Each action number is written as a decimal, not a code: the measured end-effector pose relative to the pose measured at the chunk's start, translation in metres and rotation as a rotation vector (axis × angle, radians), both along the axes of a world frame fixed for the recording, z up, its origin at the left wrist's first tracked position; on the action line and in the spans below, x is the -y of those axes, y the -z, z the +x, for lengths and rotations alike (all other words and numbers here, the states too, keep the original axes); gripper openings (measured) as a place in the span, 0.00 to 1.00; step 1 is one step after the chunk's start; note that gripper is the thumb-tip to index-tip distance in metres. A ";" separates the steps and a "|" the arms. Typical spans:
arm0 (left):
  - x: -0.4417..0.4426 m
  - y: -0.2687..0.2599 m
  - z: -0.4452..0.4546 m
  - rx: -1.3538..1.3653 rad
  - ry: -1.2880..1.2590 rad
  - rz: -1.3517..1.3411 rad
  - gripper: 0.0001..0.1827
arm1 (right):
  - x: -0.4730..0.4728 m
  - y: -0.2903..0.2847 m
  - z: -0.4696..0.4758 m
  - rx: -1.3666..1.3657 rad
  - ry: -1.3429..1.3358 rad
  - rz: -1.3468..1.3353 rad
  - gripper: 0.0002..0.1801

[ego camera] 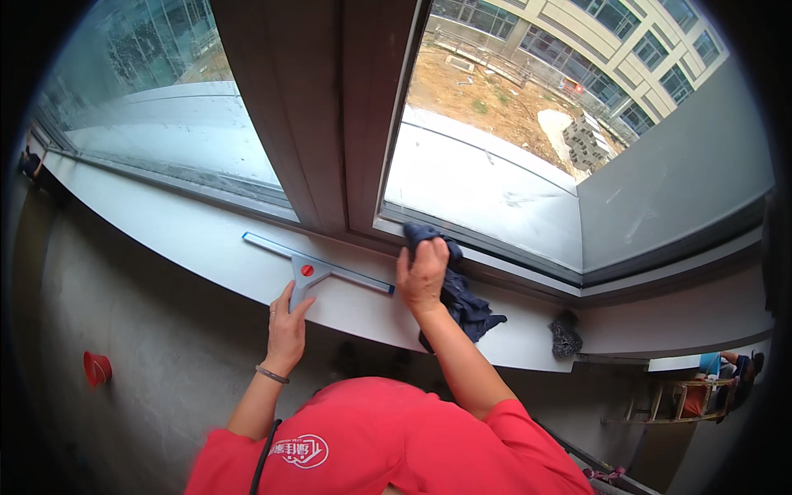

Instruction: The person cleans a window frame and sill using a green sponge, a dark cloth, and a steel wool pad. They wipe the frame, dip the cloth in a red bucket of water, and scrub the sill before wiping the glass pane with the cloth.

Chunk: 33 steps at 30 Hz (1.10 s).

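My left hand (288,322) grips the grey handle of a window squeegee (307,272), whose long blade lies along the white windowsill (185,247). A red round piece marks the squeegee's head. To its right, my right hand (426,275) is closed around a dark blue cloth (464,303). The bunched upper end of the cloth is pressed to the lower corner of the window frame (362,154); its loose folds hang down over the sill. The fingertips of my right hand are partly hidden by the cloth.
A dark, crumpled cloth-like item (565,334) lies at the sill's right end. On the floor at left stands a red bucket (97,368). At far right a person (745,371) is by a wooden stepladder (680,401); another person (31,162) appears at far left.
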State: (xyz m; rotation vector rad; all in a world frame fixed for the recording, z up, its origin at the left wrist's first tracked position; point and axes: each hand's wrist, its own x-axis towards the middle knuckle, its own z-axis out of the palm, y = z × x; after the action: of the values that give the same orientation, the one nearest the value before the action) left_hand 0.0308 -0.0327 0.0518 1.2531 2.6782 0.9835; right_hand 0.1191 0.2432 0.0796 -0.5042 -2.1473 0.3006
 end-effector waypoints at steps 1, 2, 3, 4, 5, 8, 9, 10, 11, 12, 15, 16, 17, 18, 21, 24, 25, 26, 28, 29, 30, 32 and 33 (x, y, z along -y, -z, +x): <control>0.004 -0.001 -0.002 0.000 -0.025 0.006 0.22 | 0.006 -0.001 -0.011 -0.002 -0.042 -0.028 0.11; 0.010 -0.003 -0.005 0.001 -0.048 0.013 0.21 | 0.010 0.004 -0.019 0.010 -0.054 -0.046 0.14; 0.017 -0.004 -0.007 0.004 -0.078 0.017 0.19 | 0.017 0.001 -0.026 0.013 -0.085 -0.076 0.17; 0.024 -0.004 -0.012 -0.008 -0.107 0.022 0.18 | 0.018 0.001 -0.029 0.018 -0.086 -0.096 0.17; 0.031 0.000 -0.019 -0.019 -0.127 0.023 0.18 | 0.019 0.000 -0.032 0.022 -0.084 -0.116 0.16; 0.041 0.000 -0.039 -0.021 -0.214 0.047 0.19 | 0.006 -0.007 -0.021 0.124 -0.160 -0.109 0.15; 0.042 0.005 -0.046 -0.015 -0.245 0.069 0.19 | 0.002 -0.009 -0.022 0.086 -0.156 -0.172 0.15; 0.044 0.009 -0.051 -0.013 -0.259 0.064 0.19 | 0.003 -0.010 -0.017 0.076 -0.114 -0.133 0.16; 0.045 0.013 -0.056 -0.012 -0.273 0.059 0.19 | 0.007 -0.013 -0.013 0.066 -0.073 -0.095 0.16; 0.043 0.014 -0.059 -0.008 -0.274 0.051 0.20 | 0.014 -0.012 -0.013 0.079 -0.006 -0.076 0.19; 0.038 0.012 -0.063 -0.020 -0.295 0.007 0.21 | 0.024 -0.011 -0.028 0.076 -0.051 -0.034 0.19; 0.035 0.007 -0.060 -0.039 -0.312 -0.019 0.21 | 0.024 -0.010 -0.027 0.056 -0.037 0.051 0.19; 0.034 0.004 -0.059 -0.057 -0.328 -0.045 0.22 | 0.021 -0.011 -0.024 0.094 -0.077 0.051 0.19; 0.037 0.005 -0.058 -0.059 -0.340 -0.026 0.22 | 0.017 -0.020 -0.021 0.134 -0.126 0.051 0.18; 0.042 0.002 -0.055 -0.067 -0.344 0.029 0.23 | 0.000 -0.034 -0.025 0.155 -0.177 -0.010 0.16; 0.043 -0.007 -0.045 -0.097 -0.323 0.075 0.22 | 0.007 -0.042 -0.022 0.134 -0.088 -0.028 0.18; 0.042 -0.008 -0.044 -0.089 -0.312 0.100 0.22 | 0.015 -0.041 -0.024 0.137 -0.051 -0.036 0.19; 0.040 -0.009 -0.042 -0.081 -0.301 0.124 0.22 | 0.022 -0.041 -0.027 0.139 -0.014 -0.044 0.20; 0.041 -0.014 -0.034 -0.065 -0.280 0.152 0.21 | 0.022 -0.039 -0.032 0.199 -0.044 -0.031 0.23; 0.039 -0.017 -0.029 -0.056 -0.268 0.161 0.20 | 0.019 -0.037 -0.032 0.227 -0.025 -0.091 0.24; 0.038 -0.019 -0.025 -0.048 -0.256 0.175 0.20 | 0.016 -0.036 -0.033 0.205 -0.039 -0.185 0.23; 0.038 -0.019 -0.020 -0.060 -0.233 0.185 0.19 | 0.009 -0.035 -0.032 0.161 -0.067 -0.371 0.23; 0.039 -0.018 -0.017 -0.064 -0.228 0.191 0.19 | 0.012 -0.044 -0.027 0.152 -0.033 -0.376 0.23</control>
State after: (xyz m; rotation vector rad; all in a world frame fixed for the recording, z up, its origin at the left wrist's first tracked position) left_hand 0.0142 -0.0718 0.0694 1.0373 2.8851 1.2741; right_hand 0.0917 0.2307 0.1234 -0.7240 -2.2555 0.7128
